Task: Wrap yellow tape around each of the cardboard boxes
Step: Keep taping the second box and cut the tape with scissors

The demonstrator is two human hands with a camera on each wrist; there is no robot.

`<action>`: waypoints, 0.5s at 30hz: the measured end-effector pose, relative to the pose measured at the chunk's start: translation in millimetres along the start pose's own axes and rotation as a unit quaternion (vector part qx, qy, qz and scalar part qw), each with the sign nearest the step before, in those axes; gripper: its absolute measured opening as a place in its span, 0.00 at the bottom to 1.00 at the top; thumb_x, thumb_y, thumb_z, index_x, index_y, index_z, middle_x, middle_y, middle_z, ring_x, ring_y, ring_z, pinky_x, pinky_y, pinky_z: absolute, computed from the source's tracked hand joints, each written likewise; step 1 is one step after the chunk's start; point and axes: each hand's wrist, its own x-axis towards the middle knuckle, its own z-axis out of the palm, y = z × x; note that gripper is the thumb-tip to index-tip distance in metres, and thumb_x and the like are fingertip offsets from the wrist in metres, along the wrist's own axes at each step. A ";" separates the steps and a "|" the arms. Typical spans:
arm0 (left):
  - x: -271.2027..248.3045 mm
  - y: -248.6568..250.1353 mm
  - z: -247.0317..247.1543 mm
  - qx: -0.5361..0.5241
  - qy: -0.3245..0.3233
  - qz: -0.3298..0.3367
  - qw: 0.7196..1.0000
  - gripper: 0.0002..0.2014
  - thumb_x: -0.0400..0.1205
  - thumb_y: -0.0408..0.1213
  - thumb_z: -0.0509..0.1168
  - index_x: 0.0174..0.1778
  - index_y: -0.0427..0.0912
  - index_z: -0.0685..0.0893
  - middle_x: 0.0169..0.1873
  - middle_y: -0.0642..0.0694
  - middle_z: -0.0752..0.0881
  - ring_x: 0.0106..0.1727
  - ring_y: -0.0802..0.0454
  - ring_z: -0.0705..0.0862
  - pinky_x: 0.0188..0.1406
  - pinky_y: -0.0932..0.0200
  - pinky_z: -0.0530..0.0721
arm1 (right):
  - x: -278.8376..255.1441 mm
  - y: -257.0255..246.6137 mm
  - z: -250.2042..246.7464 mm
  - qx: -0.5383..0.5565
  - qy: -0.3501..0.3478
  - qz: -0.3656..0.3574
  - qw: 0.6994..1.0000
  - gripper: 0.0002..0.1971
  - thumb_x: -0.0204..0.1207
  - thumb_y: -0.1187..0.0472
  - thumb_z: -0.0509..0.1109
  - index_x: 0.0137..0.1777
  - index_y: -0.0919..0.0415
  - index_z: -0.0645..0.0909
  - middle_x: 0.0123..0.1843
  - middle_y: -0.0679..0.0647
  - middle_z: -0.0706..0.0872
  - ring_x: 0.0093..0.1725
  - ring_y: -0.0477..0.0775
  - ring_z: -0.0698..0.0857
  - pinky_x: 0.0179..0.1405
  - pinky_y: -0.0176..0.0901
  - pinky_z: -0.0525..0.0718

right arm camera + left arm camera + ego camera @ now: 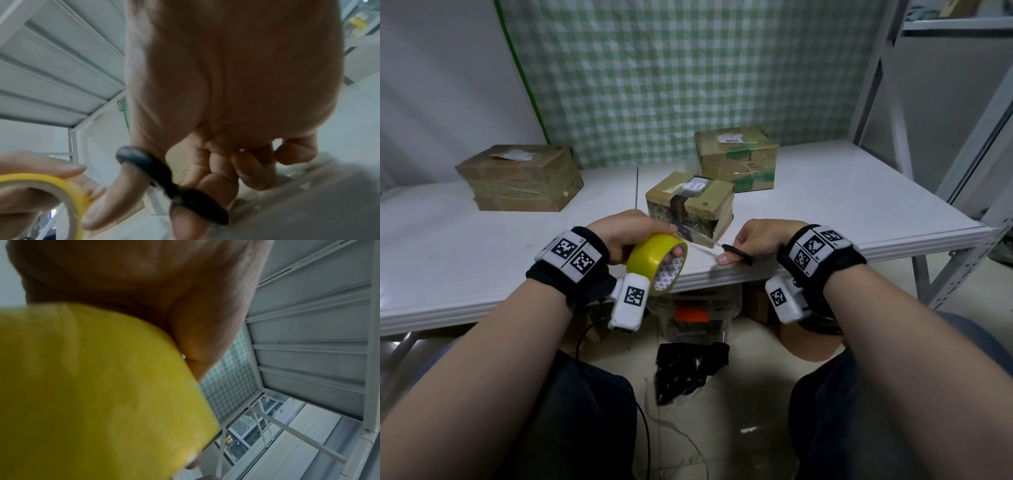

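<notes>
At the near edge of a white table (825, 205), a seated person's two hands work close together in front of a small cardboard box (690, 202). Their left hand (626, 236) curls around a roll of yellow tape (657, 263), fingers hooked through its core, holding it just off the table edge with the open ring facing the person. Their right hand (760, 240) has thumb and fingers threaded through the black loops of a pair of scissors (738, 255), with the thin blades pointing left toward the roll; whether the blades stand apart or together is too small to tell. A strip of tape (697, 241), pale and nearly see-through, runs from the roll up and to the right to the lower front of the small box, so its long axis lies roughly across the line of the blades. That crossing is what the next cut seems to depend on: the strip lies just left of the right hand, between roll and box, and the scissor tips sit at or very near it. The right hand is the nearer one for cutting, while the left appears to keep the strip taut. Two more boxes sit farther back: a larger box (738, 157) behind the small one and a flat box (520, 178) well off to the left.
</notes>
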 end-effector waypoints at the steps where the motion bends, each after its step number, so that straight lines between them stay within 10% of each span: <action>1: 2.3 -0.8 -1.2 -0.003 0.006 0.005 1.000 0.11 0.89 0.39 0.64 0.46 0.35 0.82 0.25 0.44 0.89 0.21 0.53 0.86 0.22 0.62 0.87 | -0.6 0.3 -1.1 -0.005 -0.008 0.000 1.000 0.33 0.67 0.26 0.74 0.39 0.60 0.89 0.41 0.53 0.86 0.46 0.54 0.81 0.51 0.47 0.77; 7: 15.2 -1.8 -7.4 -0.115 0.128 0.167 0.971 0.14 0.86 0.37 0.69 0.63 0.32 0.86 0.38 0.43 0.93 0.32 0.51 0.90 0.33 0.58 0.89 | -3.4 -1.7 -8.2 0.016 -0.039 -0.013 0.999 0.38 0.57 0.22 0.74 0.46 0.58 0.93 0.52 0.57 0.93 0.61 0.57 0.87 0.73 0.49 0.78; 11: 11.8 7.4 -6.4 -0.199 0.189 0.303 0.913 0.13 0.90 0.34 0.62 0.67 0.32 0.81 0.41 0.50 0.94 0.31 0.61 0.90 0.29 0.63 0.87 | 1.6 0.0 -6.4 0.009 -0.030 -0.014 0.999 0.35 0.60 0.24 0.76 0.45 0.58 0.94 0.50 0.56 0.93 0.60 0.56 0.88 0.73 0.51 0.78; 15: 16.4 10.4 -4.7 -0.243 0.171 0.369 0.881 0.11 0.91 0.33 0.60 0.69 0.40 0.73 0.43 0.46 0.94 0.39 0.49 0.93 0.35 0.53 0.90 | 1.9 0.5 -5.7 0.024 -0.029 -0.015 0.999 0.33 0.61 0.26 0.78 0.45 0.58 0.94 0.49 0.55 0.94 0.60 0.56 0.88 0.72 0.49 0.78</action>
